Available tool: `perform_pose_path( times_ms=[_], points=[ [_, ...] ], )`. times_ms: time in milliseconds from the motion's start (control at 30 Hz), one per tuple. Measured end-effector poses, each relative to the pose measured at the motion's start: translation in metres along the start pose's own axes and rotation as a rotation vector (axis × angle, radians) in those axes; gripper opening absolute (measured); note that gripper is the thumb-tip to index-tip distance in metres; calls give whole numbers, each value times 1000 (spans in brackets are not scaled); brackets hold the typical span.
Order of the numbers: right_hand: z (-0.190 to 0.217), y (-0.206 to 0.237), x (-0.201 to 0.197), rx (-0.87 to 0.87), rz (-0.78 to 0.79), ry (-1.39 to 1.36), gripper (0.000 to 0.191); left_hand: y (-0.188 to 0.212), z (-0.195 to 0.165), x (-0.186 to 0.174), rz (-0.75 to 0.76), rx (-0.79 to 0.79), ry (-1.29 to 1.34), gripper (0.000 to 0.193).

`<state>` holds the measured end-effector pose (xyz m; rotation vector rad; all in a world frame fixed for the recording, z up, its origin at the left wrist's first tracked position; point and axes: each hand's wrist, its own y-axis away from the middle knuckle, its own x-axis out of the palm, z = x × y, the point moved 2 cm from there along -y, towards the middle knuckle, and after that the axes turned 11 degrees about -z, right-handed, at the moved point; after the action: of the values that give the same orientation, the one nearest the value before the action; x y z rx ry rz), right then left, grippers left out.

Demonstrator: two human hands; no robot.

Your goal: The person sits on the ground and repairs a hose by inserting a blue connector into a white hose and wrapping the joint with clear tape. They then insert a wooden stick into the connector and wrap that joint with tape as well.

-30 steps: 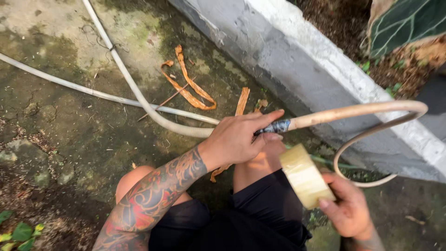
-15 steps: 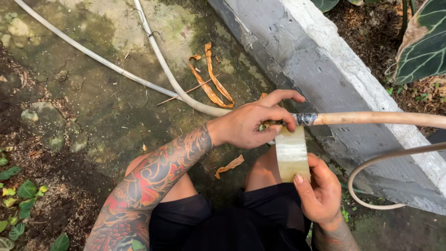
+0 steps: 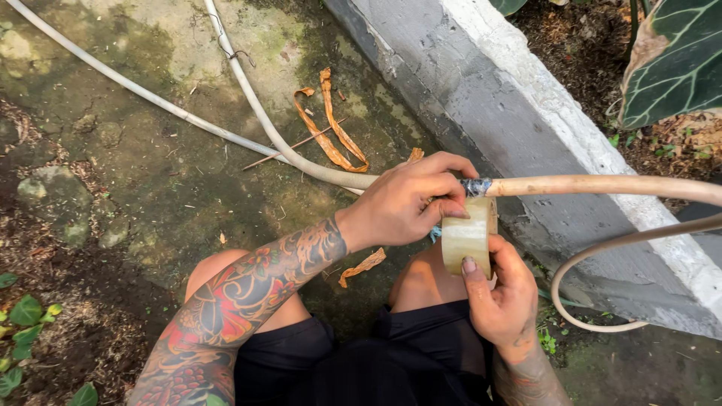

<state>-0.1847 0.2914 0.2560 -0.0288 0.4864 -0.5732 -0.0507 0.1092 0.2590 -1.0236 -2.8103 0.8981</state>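
Mossy, damp concrete ground (image 3: 150, 165) is filling the head view, with a grey concrete curb wall (image 3: 481, 98) slanting down the right side and large dark green veined leaves (image 3: 677, 60) growing over dry leaf litter behind it. Compared with half a second ago, the roll of clear packing tape (image 3: 468, 237) is sitting higher, now pressing right up under the pale beige hose (image 3: 602, 185), and a second ago it was hanging well below and apart from it. That reads as the tape being carried round the hose. The left hand (image 3: 410, 203) is clenching around the hose just beside a band of dark shiny wrapping (image 3: 477, 186), its thumb lying on top of the roll. The right hand (image 3: 500, 297) is grasping the roll from below, forefinger up its face. Two hose lengths (image 3: 248, 105) are trailing away up left past curled orange-brown strips of dried bark or peel (image 3: 331, 128). The hands are covering the joint itself, so whether tape is sticking there is hard to tell; the hose is running out of view at right, and a loop of thinner pale hose (image 3: 594, 263) is partly cut off too.
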Motion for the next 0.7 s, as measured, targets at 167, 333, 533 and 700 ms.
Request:
perform_pose_path(
  times_ms=[167,333,533,700],
  points=[
    [-2,0,5,8,6,77,27,-2,1,8,-81,-12,13,10],
    [-10,1,9,26,34,-71,25,2,23,-5,-102,1,13,24],
    [-17,-1,8,41,63,-67,28,27,38,-15,122,-171,-29,78],
    [-17,-3,7,25,55,-94,29,35,34,-12,34,-171,-126,72]
  ],
)
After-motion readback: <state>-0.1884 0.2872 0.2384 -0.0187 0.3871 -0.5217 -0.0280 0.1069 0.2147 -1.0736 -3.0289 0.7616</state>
